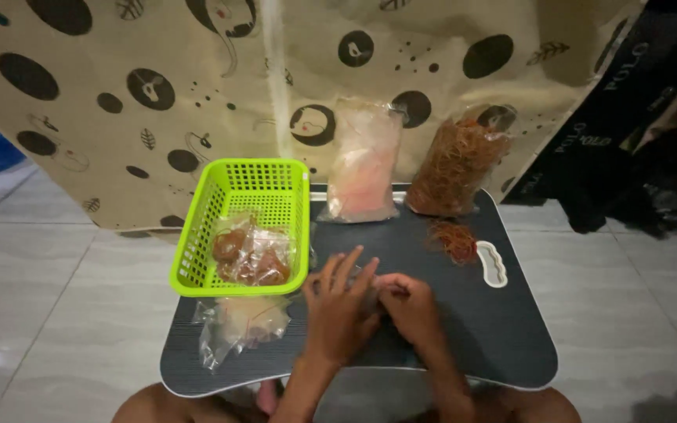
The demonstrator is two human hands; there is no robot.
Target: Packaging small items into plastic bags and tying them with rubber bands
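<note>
I see both hands over the middle of the dark lap table (503, 337), w/ a white handle cutout at its right side. Left hand (340, 307) lies fingers spread, tips touching a small clear plastic bag (366, 276) that's barely visible. Right hand (410, 307) is curled, fingertips pinched at the same bag, just beside the left; can't tell what's inside. Loose orange rubber bands (454, 238) lie near the cutout, apart from the hands. At the table's far edge stand a pinkish bag (363, 160) & a bag of rubber bands (457, 163). Left: a green basket (276, 184) w/ filled brown packets (251, 252); in front of it more clear bags (240, 325).
</note>
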